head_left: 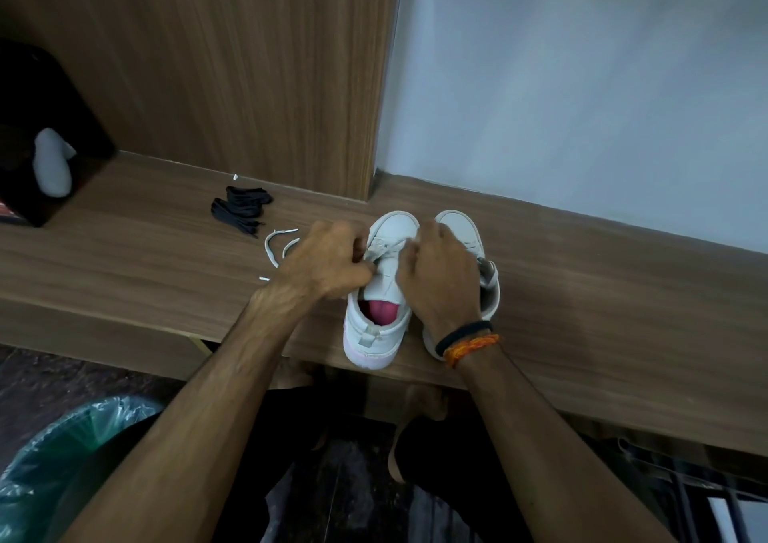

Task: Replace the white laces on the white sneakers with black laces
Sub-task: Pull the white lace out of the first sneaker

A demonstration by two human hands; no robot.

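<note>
black laces (241, 209) left of sneakers (382, 289)

Two white sneakers (380, 326) (459, 226), one black lace bundle (241, 208), two hands (328, 264) (436, 276)

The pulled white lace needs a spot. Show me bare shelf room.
Free: the wooden shelf right of the right sneaker, out to the wall. Also its front strip left of the left hand. Crowded: behind that hand, where white lace pieces and black laces lie, and at the left sneaker.
</note>
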